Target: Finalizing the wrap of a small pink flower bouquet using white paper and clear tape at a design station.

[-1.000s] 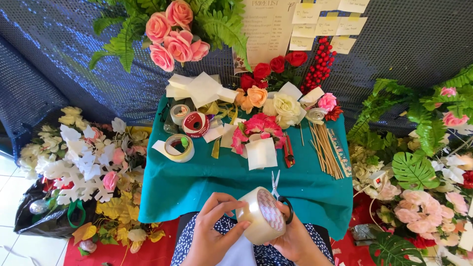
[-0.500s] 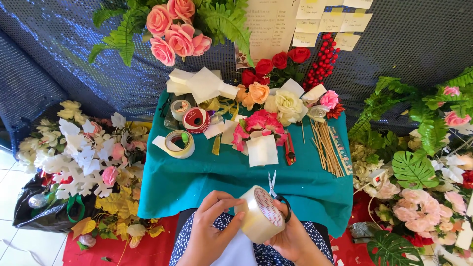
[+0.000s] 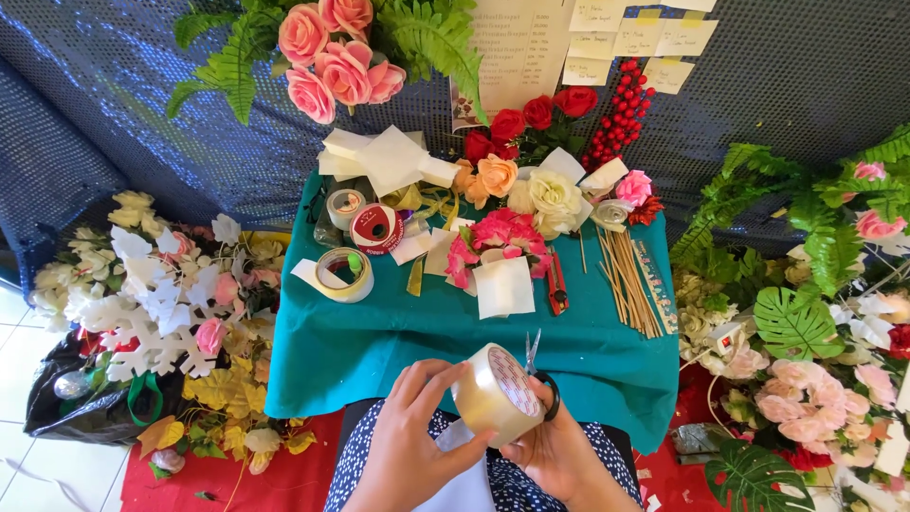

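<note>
A roll of clear packing tape (image 3: 496, 405) is held over my lap, in front of the low table's near edge. My left hand (image 3: 409, 440) grips the roll from the left, fingertips on its outer surface. My right hand (image 3: 559, 453) supports it from below and right; black-handled scissors (image 3: 538, 375) sit by its fingers, blades pointing up. A white paper piece (image 3: 462, 469) lies on my lap under the hands.
The teal-covered table (image 3: 379, 332) carries tape rolls (image 3: 344, 275), white paper squares (image 3: 504, 286), fabric flowers (image 3: 498, 232), wooden sticks (image 3: 627, 279) and a red cutter (image 3: 556, 293). Artificial flowers and leaves crowd the floor on both sides. A blue sequin backdrop stands behind.
The tape roll has tilted and shifted slightly in my hands; my left fingers have moved across its surface. The table's things are unchanged.
</note>
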